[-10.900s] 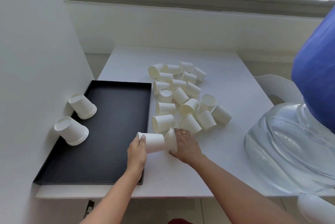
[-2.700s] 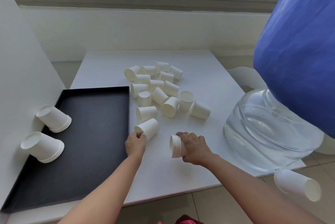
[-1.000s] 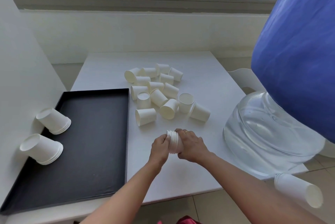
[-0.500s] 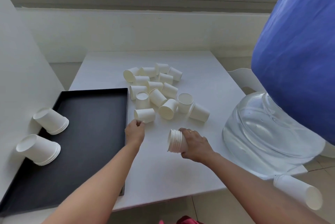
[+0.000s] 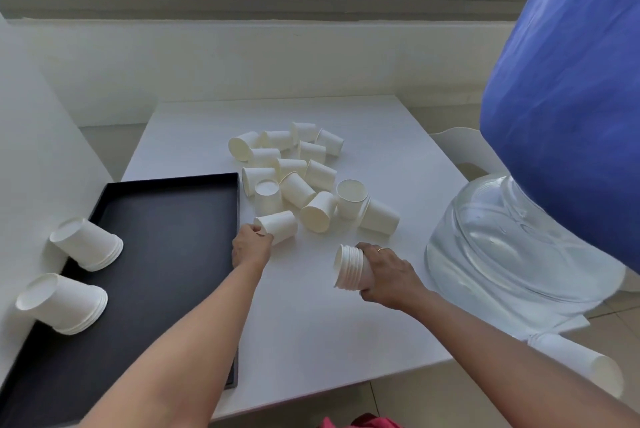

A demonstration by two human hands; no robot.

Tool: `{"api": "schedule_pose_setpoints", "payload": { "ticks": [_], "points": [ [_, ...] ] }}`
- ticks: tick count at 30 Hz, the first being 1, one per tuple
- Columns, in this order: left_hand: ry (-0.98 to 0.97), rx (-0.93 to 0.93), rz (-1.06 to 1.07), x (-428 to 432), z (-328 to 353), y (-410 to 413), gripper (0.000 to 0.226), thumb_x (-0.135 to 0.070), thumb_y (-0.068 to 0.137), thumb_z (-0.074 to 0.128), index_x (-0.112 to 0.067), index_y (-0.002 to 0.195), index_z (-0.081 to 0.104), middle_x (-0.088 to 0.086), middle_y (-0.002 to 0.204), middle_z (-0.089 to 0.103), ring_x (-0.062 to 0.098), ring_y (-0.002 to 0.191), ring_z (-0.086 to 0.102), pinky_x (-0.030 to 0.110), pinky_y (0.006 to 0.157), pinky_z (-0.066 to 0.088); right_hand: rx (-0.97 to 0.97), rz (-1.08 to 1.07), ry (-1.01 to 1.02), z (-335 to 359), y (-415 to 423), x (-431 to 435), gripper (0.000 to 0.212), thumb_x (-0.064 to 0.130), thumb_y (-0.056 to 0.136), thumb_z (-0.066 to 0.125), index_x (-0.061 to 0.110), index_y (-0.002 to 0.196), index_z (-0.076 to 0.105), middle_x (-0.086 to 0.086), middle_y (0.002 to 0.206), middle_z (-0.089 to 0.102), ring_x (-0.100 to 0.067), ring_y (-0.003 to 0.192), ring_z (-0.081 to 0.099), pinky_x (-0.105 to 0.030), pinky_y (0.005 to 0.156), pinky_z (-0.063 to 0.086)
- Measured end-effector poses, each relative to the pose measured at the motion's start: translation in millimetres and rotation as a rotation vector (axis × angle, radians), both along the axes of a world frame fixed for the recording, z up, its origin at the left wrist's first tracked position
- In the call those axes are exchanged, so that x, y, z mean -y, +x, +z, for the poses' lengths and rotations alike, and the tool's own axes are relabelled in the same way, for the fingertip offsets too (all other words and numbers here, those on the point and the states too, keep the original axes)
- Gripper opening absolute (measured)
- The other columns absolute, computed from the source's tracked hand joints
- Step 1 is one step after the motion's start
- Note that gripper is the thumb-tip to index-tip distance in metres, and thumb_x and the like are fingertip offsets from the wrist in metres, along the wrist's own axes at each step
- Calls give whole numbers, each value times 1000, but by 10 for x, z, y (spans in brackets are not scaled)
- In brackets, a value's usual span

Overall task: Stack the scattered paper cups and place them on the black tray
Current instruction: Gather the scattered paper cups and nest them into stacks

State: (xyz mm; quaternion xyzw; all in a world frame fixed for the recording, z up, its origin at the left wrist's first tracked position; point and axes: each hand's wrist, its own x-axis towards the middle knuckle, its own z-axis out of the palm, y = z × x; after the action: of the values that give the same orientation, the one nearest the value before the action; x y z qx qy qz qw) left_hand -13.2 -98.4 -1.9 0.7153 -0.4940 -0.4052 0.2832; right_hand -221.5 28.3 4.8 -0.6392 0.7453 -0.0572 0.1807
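Several white paper cups (image 5: 298,171) lie scattered on the white table (image 5: 311,316). My left hand (image 5: 250,247) pinches the rim of the nearest loose cup (image 5: 281,226), which lies on its side beside the black tray (image 5: 162,247). My right hand (image 5: 384,271) grips a stack of nested cups (image 5: 348,266) held sideways just above the table, open end facing left. Two more cup stacks (image 5: 88,244) (image 5: 60,303) lie on the tray's left side, leaning against a white wall.
A large clear water bottle (image 5: 512,240) with a blue top (image 5: 571,108) lies at the table's right. A stack of cups (image 5: 585,361) sticks out below it at the table's right corner. A white wall panel (image 5: 31,157) borders the tray's left.
My left hand left the stack, reached left to the loose cup near the tray and now pinches its rim. My right hand keeps the stack, shifted slightly right.
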Motion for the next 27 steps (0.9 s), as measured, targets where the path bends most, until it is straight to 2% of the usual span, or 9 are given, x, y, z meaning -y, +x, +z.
{"api": "schedule_pose_setpoints", "payload": {
  "ticks": [4, 7, 13, 17, 23, 27],
  "points": [
    [47, 27, -8, 41, -35, -14, 36, -20, 82, 60, -10, 116, 54, 14, 115, 61, 32, 98, 64, 43, 86, 53, 5, -6, 4, 4, -22, 12, 72, 27, 72, 64, 29, 135, 30, 7, 130, 45, -19, 121, 40, -38, 92, 39],
    [50, 50, -30, 28, -68, -43, 31, -21, 83, 61, -8, 111, 62, 15, 108, 66, 32, 96, 64, 38, 82, 53, 6, -2, 4, 12, -28, 29, 72, 27, 72, 65, 29, 136, 30, 7, 131, 45, -19, 121, 40, -38, 92, 39],
    [-71, 80, -24, -114, -51, -124, 25, -21, 91, 51, -2, 102, 62, 14, 99, 62, 31, 92, 58, 32, 66, 42, 1, 2, 2, 17, -32, 70, 72, 27, 72, 65, 29, 135, 30, 7, 130, 45, -20, 120, 41, -38, 90, 39],
    [-217, -39, -75, -277, -34, -188, 25, -23, 95, 43, -6, 85, 56, 8, 85, 56, 28, 84, 52, 31, 66, 36, 7, -5, 9, -9, 16, 92, 74, 28, 73, 64, 28, 137, 28, 6, 132, 44, -20, 122, 39, -38, 89, 37],
    [-318, -206, -163, -563, -19, -328, 28, -23, 97, 40, -8, 75, 50, -4, 68, 47, 9, 65, 41, 23, 55, 32, 31, -30, -18, -1, 79, 116, 75, 30, 73, 65, 26, 138, 27, 4, 132, 44, -21, 124, 40, -38, 93, 41],
    [-340, -265, -195, -646, 29, -392, 31, -23, 99, 36, -5, 75, 48, -3, 66, 44, 10, 64, 38, 22, 55, 32, 42, -40, -10, -1, 102, 116, 76, 31, 73, 66, 25, 139, 27, 4, 133, 44, -21, 125, 39, -38, 94, 40]
  ]
}}
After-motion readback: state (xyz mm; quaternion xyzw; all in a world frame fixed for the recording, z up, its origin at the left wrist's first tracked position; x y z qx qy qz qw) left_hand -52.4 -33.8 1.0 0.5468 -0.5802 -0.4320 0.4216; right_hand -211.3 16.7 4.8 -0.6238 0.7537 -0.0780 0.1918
